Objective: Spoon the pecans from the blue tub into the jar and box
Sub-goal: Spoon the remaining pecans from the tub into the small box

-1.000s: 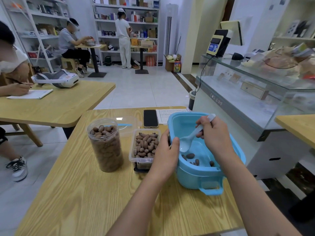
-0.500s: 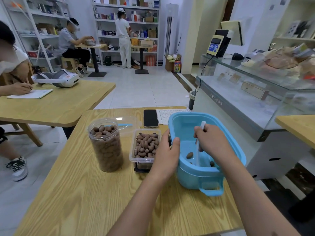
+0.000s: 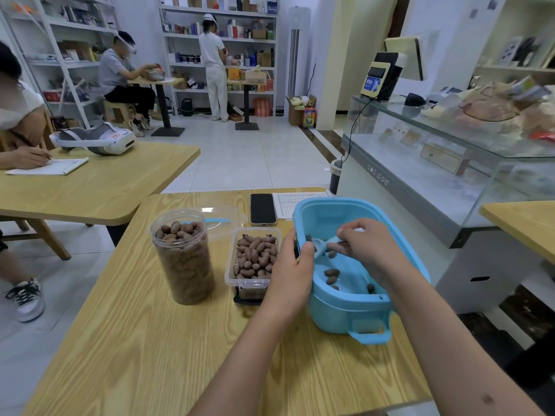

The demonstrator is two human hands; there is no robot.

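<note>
Holding few brown pecans [image 3: 331,272], blue tub [image 3: 336,310]; left grip [image 3: 292,271] clasps rim, right [image 3: 366,244] pinches spoon [image 3: 322,246].

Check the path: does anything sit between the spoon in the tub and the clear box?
Only the left hand, gripping the blue tub's near-left rim, stands between the spoon in the right hand and the box. The box is open and beside the tub.

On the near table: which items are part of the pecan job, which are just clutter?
In the job:
blue tub
spoon, held by right hand
left hand, gripping the tub rim
jar
box
loose pecans in the tub

Lying about:
phone
printed sheet
clear lid
</note>
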